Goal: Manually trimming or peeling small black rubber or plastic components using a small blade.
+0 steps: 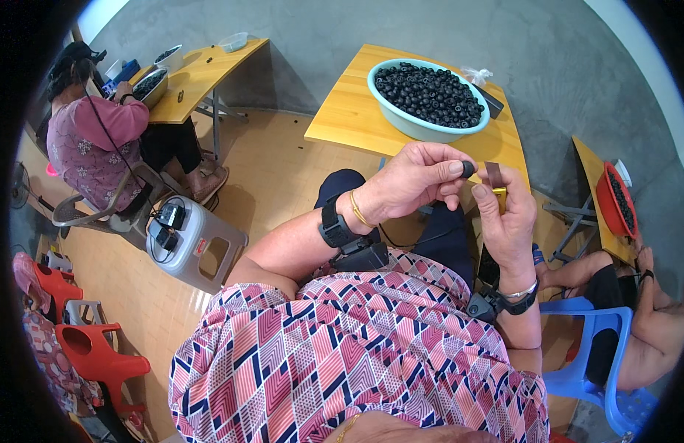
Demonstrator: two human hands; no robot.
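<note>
My left hand point(412, 181) pinches a small round black piece point(468, 170), rubber-like, between thumb and fingertips. Close beside it, my right hand point(510, 221) grips a small tool point(494, 176) with a flat, dark brownish strip sticking up and a yellow part under the thumb. A narrow gap seems to lie between the strip and the black piece. Beyond both hands, a light blue basin point(429, 133) on a wooden table point(342, 111) is heaped with black ring-like pieces point(430, 94); many show a hole in the middle.
Behind the basin lie a clear plastic bag point(476, 75) and a dark box point(492, 102). People work at side tables, with a red basin point(612, 198) at right and bowls point(152, 87) at left. A grey stool point(198, 247) and blue chair point(589, 347) flank me.
</note>
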